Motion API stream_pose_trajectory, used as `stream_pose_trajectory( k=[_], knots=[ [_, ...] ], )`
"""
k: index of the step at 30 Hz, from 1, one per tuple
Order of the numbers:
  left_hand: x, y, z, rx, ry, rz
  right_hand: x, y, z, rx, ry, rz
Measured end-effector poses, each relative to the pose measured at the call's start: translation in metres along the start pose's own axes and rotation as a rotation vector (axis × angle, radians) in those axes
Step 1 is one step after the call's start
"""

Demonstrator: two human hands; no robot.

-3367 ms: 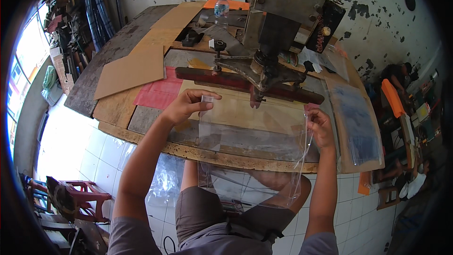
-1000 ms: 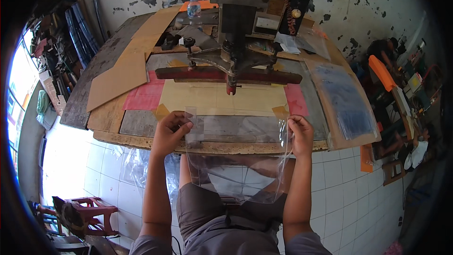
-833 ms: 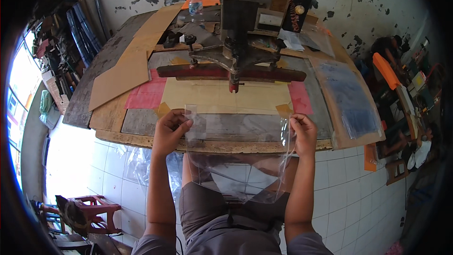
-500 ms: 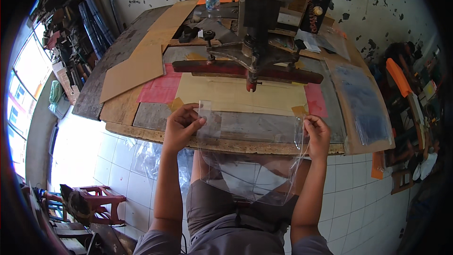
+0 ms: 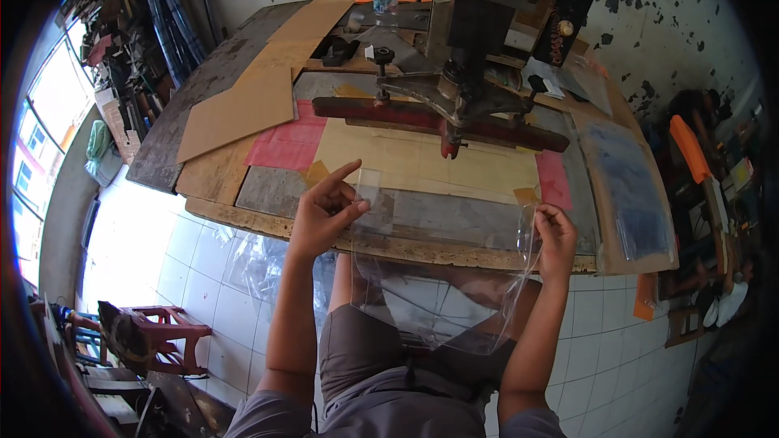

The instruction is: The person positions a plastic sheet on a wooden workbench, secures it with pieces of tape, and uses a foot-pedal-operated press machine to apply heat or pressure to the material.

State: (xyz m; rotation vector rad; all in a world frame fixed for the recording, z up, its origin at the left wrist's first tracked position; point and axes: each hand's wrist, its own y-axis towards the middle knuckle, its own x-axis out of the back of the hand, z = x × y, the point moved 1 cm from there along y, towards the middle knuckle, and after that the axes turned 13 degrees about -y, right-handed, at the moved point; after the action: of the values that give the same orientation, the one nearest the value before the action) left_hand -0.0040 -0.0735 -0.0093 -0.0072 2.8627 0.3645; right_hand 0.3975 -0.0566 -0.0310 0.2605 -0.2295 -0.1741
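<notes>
A clear plastic sheet [image 5: 438,255] hangs between my two hands at the table's front edge, its lower part drooping over my lap. My left hand [image 5: 324,215] pinches the left edge near its upper corner with the thumb and curled fingers, while the index finger points out away from the sheet. At the opposite edge, my right hand [image 5: 557,231] has the upper right corner between thumb and fingertips. Just beyond the sheet lies a pale yellow panel [image 5: 422,158] with pink pieces [image 5: 284,144] at its ends, under the red bar [image 5: 503,134] of a press.
The press head [image 5: 479,16] rises over the table's middle. Brown cardboard [image 5: 235,118] lies at left, and a stack of clear plastic sheets [image 5: 625,186] at right. A water bottle [image 5: 385,0] stands at the back. A red stool [image 5: 166,332] is on the floor at left.
My left index finger has lifted off and stretched out. Both hands still hold the plastic sheet. The whole view has shifted slightly, so the table and press appear a little farther right.
</notes>
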Motion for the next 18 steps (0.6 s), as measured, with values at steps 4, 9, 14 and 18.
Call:
stream_pose_trajectory(
  k=[4,9,14,18],
  knots=[
    [0.0104,-0.0003,0.0052,0.012,0.171,0.026,-0.0032,-0.0020,0.0069,0.030,0.033,0.028],
    [0.0113,0.0024,0.0044,-0.195,0.134,0.149,0.0016,-0.0056,0.0007,0.129,0.048,0.100],
    [0.0095,0.0013,0.0021,-0.209,0.161,0.145,-0.0005,-0.0046,0.0011,0.182,0.092,0.106],
    [0.0071,0.0008,-0.0009,-0.189,0.154,0.143,-0.0016,-0.0045,0.0030,0.181,0.078,0.114]
  ],
)
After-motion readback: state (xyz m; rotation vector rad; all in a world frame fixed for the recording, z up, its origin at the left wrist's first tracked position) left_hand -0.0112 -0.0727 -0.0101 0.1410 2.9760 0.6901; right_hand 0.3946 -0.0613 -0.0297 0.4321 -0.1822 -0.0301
